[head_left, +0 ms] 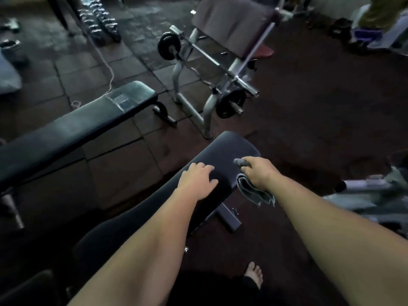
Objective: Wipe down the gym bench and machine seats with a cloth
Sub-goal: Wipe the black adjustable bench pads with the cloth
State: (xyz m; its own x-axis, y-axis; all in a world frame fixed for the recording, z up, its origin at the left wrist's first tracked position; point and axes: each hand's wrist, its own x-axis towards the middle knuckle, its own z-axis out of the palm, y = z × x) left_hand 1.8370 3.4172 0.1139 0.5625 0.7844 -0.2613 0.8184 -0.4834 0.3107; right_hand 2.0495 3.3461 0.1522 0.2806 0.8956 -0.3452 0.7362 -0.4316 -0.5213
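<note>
Black padded flat bench [72, 127], upper left, lying diagonally on the tiled floor [123, 164]. Black padded bench [223, 151], centre, running from the lower left to its far rounded end. Left hand [197, 180]: released, fingers spread, palm flat on the pad near the far end. Right hand [258, 173]: clenched on a grey cloth [254, 191], pressing it at the pad's right edge near the far corner; one end sticks out past the fingers, the rest hangs over the side. Barbell [212, 60] with black plates on a silver rack [198, 111], beyond the far end. Bare foot [255, 276], bottom edge.
</note>
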